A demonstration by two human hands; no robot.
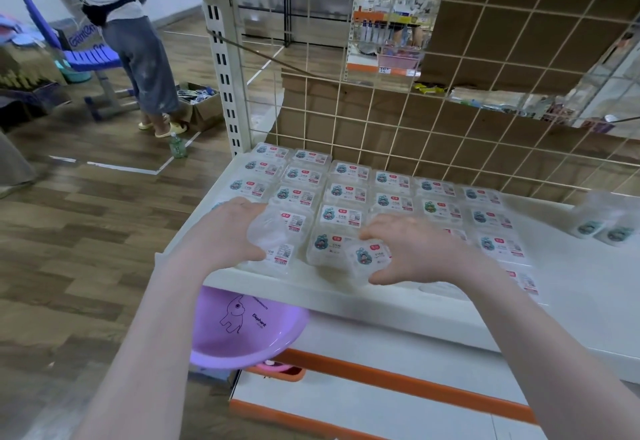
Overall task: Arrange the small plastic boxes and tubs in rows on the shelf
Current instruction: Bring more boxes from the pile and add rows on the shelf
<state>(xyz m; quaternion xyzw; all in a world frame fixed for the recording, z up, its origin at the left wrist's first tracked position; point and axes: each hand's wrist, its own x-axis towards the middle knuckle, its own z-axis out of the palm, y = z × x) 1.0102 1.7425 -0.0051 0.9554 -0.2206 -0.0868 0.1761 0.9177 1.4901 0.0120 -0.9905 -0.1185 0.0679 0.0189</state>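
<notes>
On the white shelf (571,287), clear plastic boxes (348,194) with printed labels were laid flat in rows, from the wire-grid back (415,121) to the front lip. The left hand (221,232) was curled round a clear box (277,232) at the front of the second row from the left, fingers over its top and thumb at its near side. The right hand (412,249) was clamped on another box (367,259) at the front edge, thumb below it and fingers over it; this box was tilted against its neighbour. The two hands were held apart, with one row of boxes between them. Two small tubs (602,221) were set together at the right of the shelf, apart from the rows; these were blurred. A purple basin (242,329) with an elephant print was lodged under the shelf's left end. Cardboard (502,41) was seen behind the grid. On the wooden floor to the left, a person (138,52) in sandals was stood beside a blue chair (83,55), an open carton (204,107) and a green bottle (178,147).
</notes>
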